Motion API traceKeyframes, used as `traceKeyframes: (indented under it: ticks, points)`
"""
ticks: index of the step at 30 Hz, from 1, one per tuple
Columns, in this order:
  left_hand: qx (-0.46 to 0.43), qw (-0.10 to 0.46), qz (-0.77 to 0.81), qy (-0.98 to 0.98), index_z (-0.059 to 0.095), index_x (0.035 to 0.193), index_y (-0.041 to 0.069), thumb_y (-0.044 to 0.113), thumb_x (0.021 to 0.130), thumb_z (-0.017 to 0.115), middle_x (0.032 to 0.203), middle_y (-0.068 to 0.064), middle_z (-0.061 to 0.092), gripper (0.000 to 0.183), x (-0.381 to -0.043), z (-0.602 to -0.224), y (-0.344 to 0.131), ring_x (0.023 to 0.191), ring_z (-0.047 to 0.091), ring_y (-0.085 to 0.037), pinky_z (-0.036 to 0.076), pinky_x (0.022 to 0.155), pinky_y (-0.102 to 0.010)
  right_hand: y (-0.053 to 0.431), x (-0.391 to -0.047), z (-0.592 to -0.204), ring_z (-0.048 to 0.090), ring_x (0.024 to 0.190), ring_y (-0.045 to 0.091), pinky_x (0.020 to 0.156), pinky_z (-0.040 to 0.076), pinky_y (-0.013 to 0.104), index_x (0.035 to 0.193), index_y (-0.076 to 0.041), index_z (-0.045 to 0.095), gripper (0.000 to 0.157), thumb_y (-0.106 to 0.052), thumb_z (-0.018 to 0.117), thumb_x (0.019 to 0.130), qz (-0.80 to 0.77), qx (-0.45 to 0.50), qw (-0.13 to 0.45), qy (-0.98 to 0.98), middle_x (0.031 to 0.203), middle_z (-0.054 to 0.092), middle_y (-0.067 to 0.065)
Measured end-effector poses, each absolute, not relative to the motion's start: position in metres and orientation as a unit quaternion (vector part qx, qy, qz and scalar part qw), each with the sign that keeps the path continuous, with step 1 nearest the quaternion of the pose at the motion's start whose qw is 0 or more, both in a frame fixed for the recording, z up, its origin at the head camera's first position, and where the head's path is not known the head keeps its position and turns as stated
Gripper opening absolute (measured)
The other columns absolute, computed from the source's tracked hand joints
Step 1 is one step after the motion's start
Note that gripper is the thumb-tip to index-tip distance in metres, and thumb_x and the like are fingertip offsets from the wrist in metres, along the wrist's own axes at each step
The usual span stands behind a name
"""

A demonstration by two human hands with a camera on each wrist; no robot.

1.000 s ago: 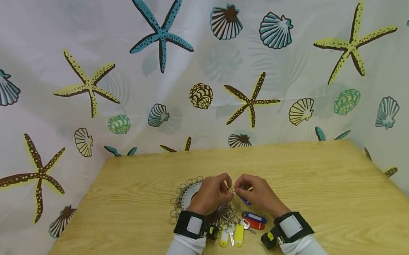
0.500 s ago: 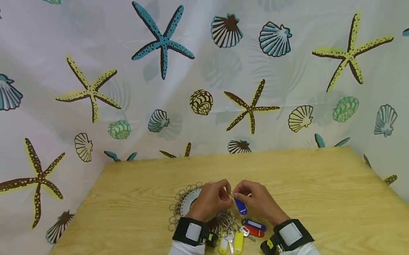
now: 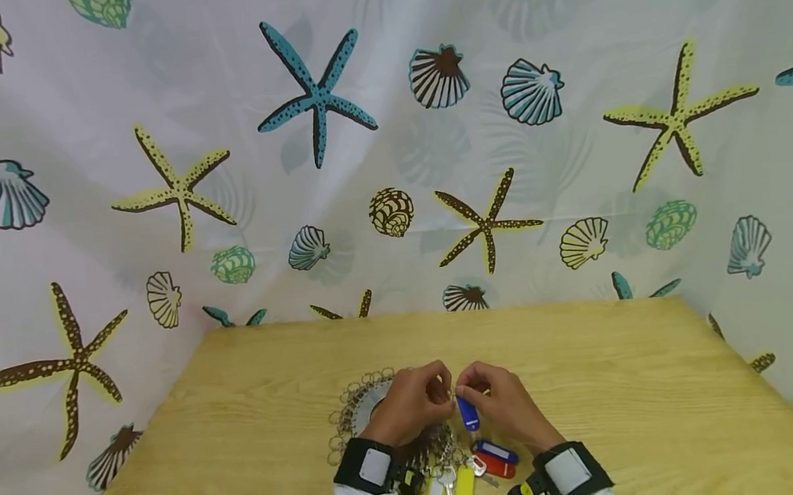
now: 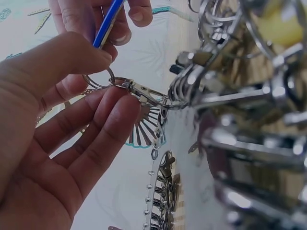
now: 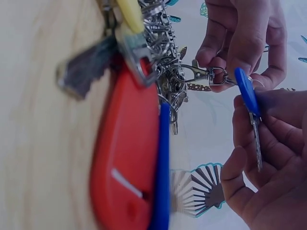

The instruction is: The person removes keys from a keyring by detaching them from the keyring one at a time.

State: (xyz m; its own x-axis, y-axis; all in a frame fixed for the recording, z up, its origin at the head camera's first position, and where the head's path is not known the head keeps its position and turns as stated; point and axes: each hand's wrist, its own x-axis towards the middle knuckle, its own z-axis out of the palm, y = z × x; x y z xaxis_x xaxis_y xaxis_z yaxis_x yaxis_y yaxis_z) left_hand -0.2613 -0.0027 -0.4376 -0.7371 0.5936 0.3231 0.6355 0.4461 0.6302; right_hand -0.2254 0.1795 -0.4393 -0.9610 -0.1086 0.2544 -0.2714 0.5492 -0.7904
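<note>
In the head view my left hand (image 3: pixel 413 403) reaches over a round grey disc (image 3: pixel 365 404) ringed with swivel clasps and key rings. Its thumb and fingers pinch a split ring (image 4: pixel 98 82) joined to a silver swivel clasp (image 4: pixel 139 90). Facing it, my right hand (image 3: pixel 503 402) pinches a blue key tag (image 3: pixel 468 413), which hangs below the fingertips. A key blade (image 5: pixel 257 143) shows beside that tag in the right wrist view. The fingers hide how tag and split ring meet.
Nearer me on the wooden table (image 3: pixel 259 455) lie yellow tags (image 3: pixel 465 489), a silver key (image 3: pixel 448 486), a red tag (image 3: pixel 495 464) and another blue tag (image 3: pixel 498 451). A shell-patterned curtain (image 3: pixel 359 171) encloses the table's back and sides.
The blue tag was partly hidden by my right hand and now hangs upright below its fingertips. Both hands stay close together. The head view has tilted slightly upward.
</note>
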Motion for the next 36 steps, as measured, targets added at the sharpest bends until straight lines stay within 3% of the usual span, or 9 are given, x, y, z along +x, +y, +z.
traceKeyframes:
  ticks: [11,19,26,36]
  points:
    - [-0.356,0.001,-0.4,-0.844,0.06,0.095,0.012,0.01,0.085,0.07,0.081,0.006,0.064,0.014,-0.2592,-0.4426,-0.0046,0.073,0.062,-0.004,0.052,0.063,-0.021,0.1764,-0.2244,-0.4427,0.061,0.074,0.012,0.069,0.051,0.032,0.087,-0.01,0.064,0.006,-0.01,0.064,0.093,0.46,0.095,0.093,-0.878,0.079,0.065,-0.001]
    - [-0.332,-0.013,-0.364,-0.87,0.065,0.111,0.016,0.016,0.089,0.068,0.095,0.003,0.069,0.023,-0.2585,-0.4394,-0.0047,0.085,0.064,-0.01,0.054,0.073,-0.027,0.1772,-0.2257,-0.4438,0.061,0.074,0.011,0.068,0.051,0.029,0.087,-0.011,0.064,0.006,-0.012,0.064,0.093,0.452,0.1,0.094,-0.882,0.079,0.063,-0.004]
    - [-0.315,-0.013,-0.356,-0.88,0.073,0.106,0.014,0.032,0.094,0.063,0.094,0.004,0.07,0.024,-0.26,-0.4335,-0.0029,0.084,0.065,-0.008,0.055,0.072,-0.026,0.1806,-0.227,-0.4412,0.061,0.077,0.012,0.07,0.051,0.03,0.089,-0.009,0.062,0.007,-0.013,0.063,0.094,0.461,0.117,0.095,-0.875,0.082,0.064,-0.002]
    - [-0.316,-0.001,-0.352,-0.881,0.073,0.103,0.014,0.031,0.093,0.064,0.09,0.005,0.069,0.022,-0.2592,-0.4369,-0.0035,0.079,0.064,-0.008,0.054,0.068,-0.023,0.1803,-0.2246,-0.4406,0.064,0.083,0.017,0.074,0.053,0.034,0.095,-0.003,0.059,0.014,-0.017,0.059,0.097,0.464,0.154,0.08,-0.869,0.088,0.062,0.002]
